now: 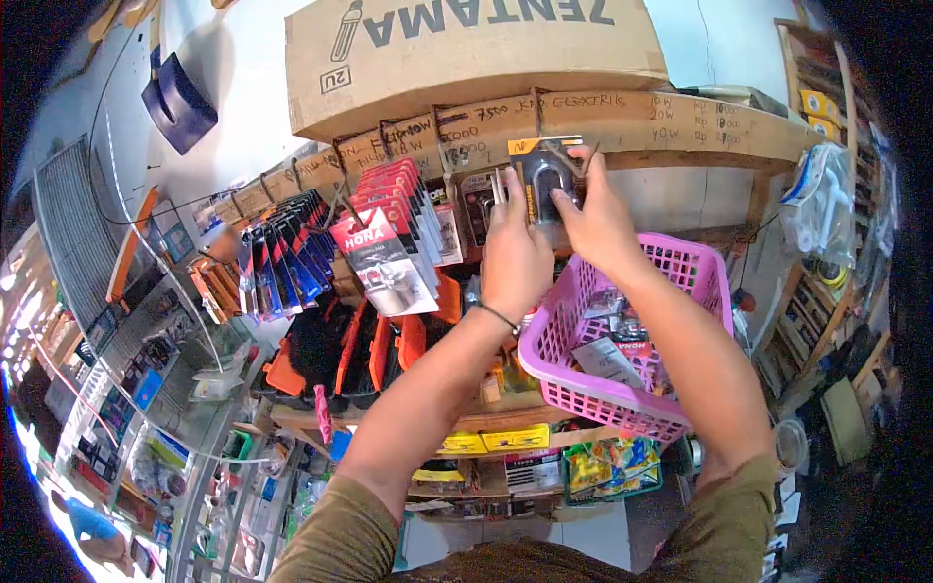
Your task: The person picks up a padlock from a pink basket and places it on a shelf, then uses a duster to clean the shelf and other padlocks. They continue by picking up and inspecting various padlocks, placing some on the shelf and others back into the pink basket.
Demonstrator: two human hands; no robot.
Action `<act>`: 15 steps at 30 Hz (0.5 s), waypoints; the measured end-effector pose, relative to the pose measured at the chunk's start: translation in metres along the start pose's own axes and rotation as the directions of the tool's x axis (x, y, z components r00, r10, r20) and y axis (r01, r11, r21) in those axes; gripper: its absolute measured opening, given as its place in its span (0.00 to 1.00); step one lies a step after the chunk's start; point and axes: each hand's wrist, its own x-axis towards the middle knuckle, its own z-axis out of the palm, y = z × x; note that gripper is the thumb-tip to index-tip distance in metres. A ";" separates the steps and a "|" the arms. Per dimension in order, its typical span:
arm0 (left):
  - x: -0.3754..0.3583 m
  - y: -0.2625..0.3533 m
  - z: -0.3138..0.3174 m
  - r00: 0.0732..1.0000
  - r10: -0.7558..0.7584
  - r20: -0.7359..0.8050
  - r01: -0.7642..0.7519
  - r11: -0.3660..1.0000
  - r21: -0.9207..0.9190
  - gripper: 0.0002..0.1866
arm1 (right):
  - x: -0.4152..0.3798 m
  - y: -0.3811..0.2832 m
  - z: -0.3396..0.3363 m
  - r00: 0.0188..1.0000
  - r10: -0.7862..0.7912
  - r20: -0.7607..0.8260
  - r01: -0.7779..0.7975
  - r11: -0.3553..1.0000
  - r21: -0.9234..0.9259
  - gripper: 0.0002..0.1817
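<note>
A black blister pack (545, 185) with an orange top strip and a U-shaped shackle shape hangs at the wooden rail, by a metal hook. My right hand (604, 228) pinches its right edge, thumb on the front and index finger up by the hook tip. My left hand (517, 260) is closed at the pack's left edge, with thin metal prongs (499, 185) by its fingertips; what it grips is partly hidden. Below my right forearm stands a pink plastic basket (549, 374) holding several packaged items, including a HONA card (612, 361).
Red-and-white HONA packs (384, 257) and blue-black packs (287, 257) hang left on hooks. Above the handwritten rail (622, 109) sits a ZENTAMA carton (476, 49). Orange-handled tools (379, 355) hang below. Bagged white pipe parts (824, 209) hang right. A glass case (209, 389) stands left.
</note>
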 end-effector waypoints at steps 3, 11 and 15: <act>0.015 -0.005 0.002 0.990 -0.105 0.091 0.099 0.992 0.073 0.37 | 0.011 0.013 0.016 0.996 -0.073 -0.050 0.070 0.996 -0.060 0.26; 0.016 -0.006 0.000 0.972 -0.201 0.122 0.197 0.979 0.046 0.36 | 0.013 0.018 0.014 0.990 -0.139 -0.006 0.137 0.982 -0.129 0.30; -0.031 0.006 -0.021 0.999 -0.040 0.026 0.042 0.994 -0.096 0.27 | -0.023 -0.007 -0.023 0.981 -0.170 0.095 0.186 0.963 -0.196 0.31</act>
